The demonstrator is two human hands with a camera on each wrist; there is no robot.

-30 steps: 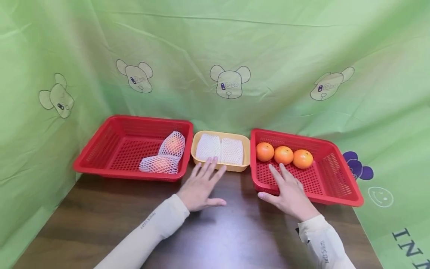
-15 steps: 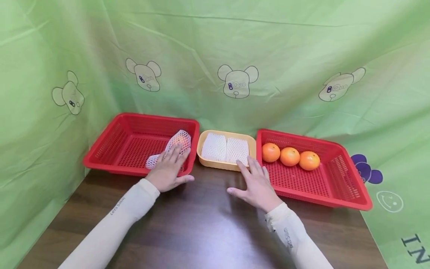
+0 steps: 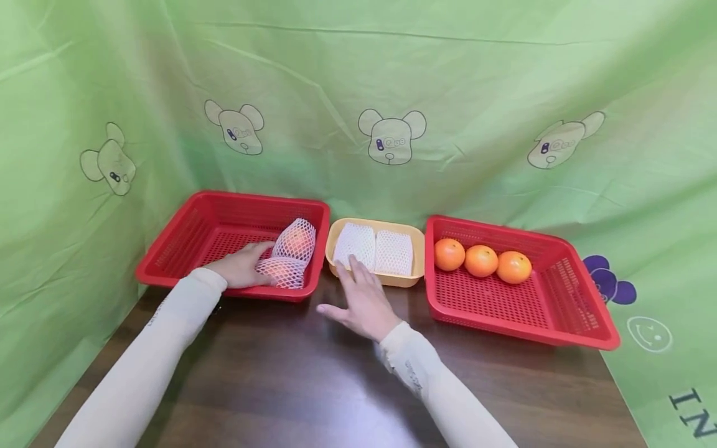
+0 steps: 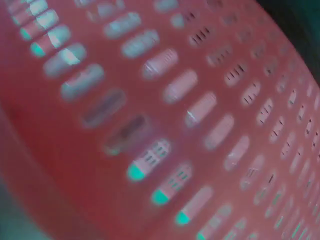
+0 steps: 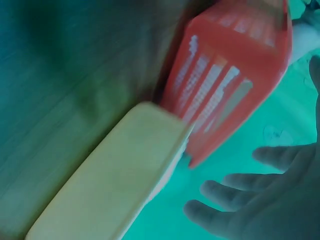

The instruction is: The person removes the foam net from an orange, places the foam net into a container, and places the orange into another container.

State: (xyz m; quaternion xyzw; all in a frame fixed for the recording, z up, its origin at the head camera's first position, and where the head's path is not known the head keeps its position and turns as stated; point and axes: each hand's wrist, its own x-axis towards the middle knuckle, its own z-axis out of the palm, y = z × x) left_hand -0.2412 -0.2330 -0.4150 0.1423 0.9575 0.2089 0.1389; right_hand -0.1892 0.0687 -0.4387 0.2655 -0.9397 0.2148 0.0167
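Observation:
In the head view my left hand (image 3: 242,266) is inside the left red basket (image 3: 168,280), its thumb and fingers curled round the left end of a net-wrapped orange (image 3: 282,272). A second orange in white foam net (image 3: 297,239) lies right behind that one. My right hand (image 3: 366,305) has its fingers spread in front of the yellow tray (image 3: 417,252), fingertips overlapping its front rim in the head view. Two white foam nets (image 3: 394,252) lie flat side by side in this tray. The right wrist view shows the right hand (image 5: 260,200) with nothing in its fingers.
A second red basket (image 3: 521,336) stands right of the tray, with three bare oranges (image 3: 482,261) in a row at its back. A green printed curtain (image 3: 313,155) hangs behind and beside the brown wooden table (image 3: 313,386). Basket wall slots (image 4: 180,85) fill the left wrist view.
My left hand has moved left from in front of the tray into the left basket and round the front wrapped orange. The right hand has moved left from the right basket to the tray.

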